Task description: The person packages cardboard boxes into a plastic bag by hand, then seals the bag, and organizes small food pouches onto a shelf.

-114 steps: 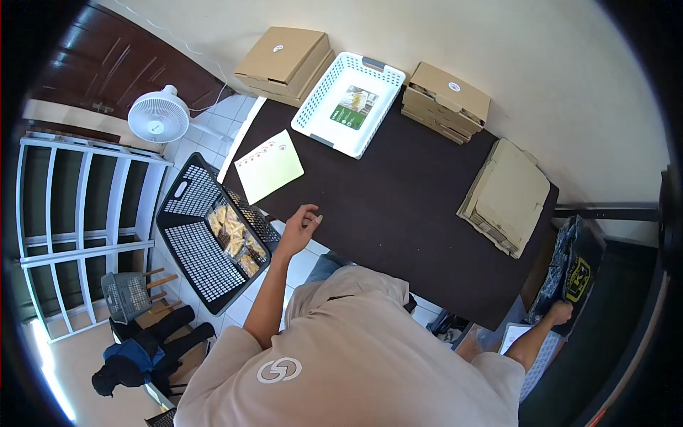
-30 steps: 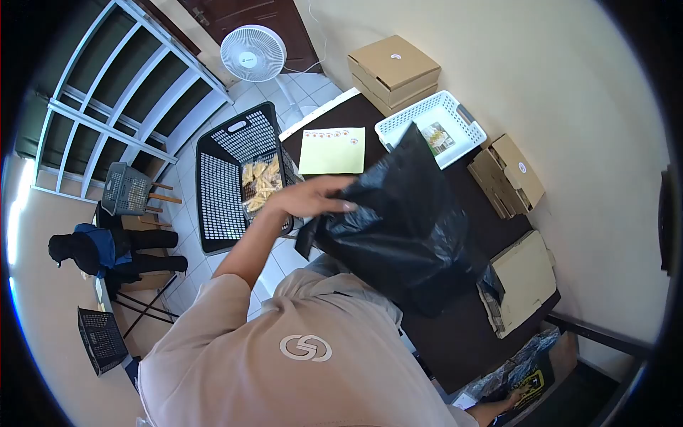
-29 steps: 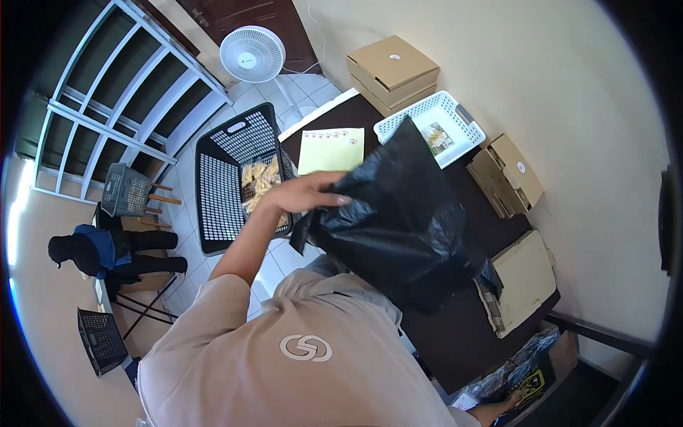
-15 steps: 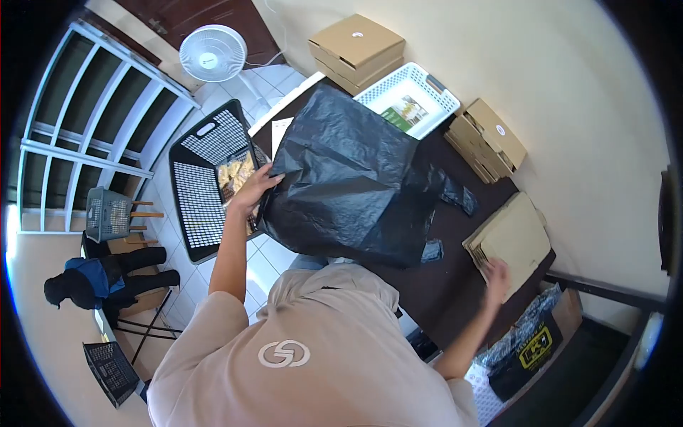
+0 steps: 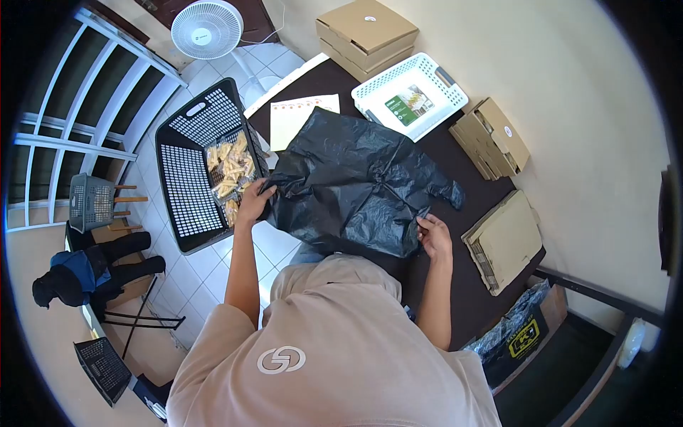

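Observation:
A black plastic bag lies spread and crumpled over the dark table in front of me, its handle-like end stretching to the right. My left hand pinches the bag's left edge, beside the black basket. At the bag's lower right corner, my right hand grips the plastic between thumb and fingers. Partly under the bag's upper left side is a sheet of paper with a row of reddish marks.
Left of the table stands a black basket holding packets of yellowish snacks. A white basket, stacked cardboard boxes, more folded boxes and flattened cardboard line the wall side. A fan stands beyond.
My right hand has moved left from the flattened cardboard and taken hold of the bag's right corner. The bag is lower and flatter, uncovering more of the paper.

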`<state>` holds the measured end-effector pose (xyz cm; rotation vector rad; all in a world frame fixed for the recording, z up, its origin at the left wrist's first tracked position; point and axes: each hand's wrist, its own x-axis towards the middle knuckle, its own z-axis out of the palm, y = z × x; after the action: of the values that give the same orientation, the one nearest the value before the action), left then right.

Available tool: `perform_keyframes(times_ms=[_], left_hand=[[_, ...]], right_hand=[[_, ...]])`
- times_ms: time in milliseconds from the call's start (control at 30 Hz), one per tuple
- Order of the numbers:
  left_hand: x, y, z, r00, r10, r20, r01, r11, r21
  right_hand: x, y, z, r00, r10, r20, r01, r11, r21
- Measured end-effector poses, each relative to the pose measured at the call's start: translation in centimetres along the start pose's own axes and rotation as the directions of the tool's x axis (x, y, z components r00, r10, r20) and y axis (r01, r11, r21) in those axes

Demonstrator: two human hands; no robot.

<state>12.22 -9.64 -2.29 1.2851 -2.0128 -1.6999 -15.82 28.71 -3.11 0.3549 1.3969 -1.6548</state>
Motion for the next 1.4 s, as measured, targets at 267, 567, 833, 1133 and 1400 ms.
perform_keyframes(times_ms=[267, 567, 833, 1133, 1400], left_hand=[[-1.9, 11.1, 5.4, 0.835, 0.486, -0.260, -0.373, 0.845, 0.382], [-9.1, 19.1, 13.6, 0.896, 0.417, 0.157, -0.409, 0.909, -0.078], [-9.0, 17.2, 9.1, 0.995, 0.078, 0.067, -0.038, 0.881, -0.471], [-6.4, 18.5, -1.7, 0.923, -0.065, -0.380, -0.311, 0.459, -0.832], [-10.3, 24.5, 8.5, 0.749, 0.640, 0.172, -0.629, 0.768, -0.118]], right_hand=[[-6.2, -5.0, 8.1, 0.956, -0.266, 0.122, 0.273, 0.961, -0.043], [-9.4, -6.2, 17.0, 0.823, -0.335, 0.459, 0.438, 0.889, -0.137], [-8.2, -5.6, 16.4, 0.809, -0.348, 0.473, 0.435, 0.897, -0.084], [-6.0, -6.7, 4.4, 0.940, -0.342, 0.008, 0.248, 0.666, -0.704], [-14.8, -12.1, 19.0, 0.381, -0.734, 0.562, 0.825, -0.004, -0.566]])
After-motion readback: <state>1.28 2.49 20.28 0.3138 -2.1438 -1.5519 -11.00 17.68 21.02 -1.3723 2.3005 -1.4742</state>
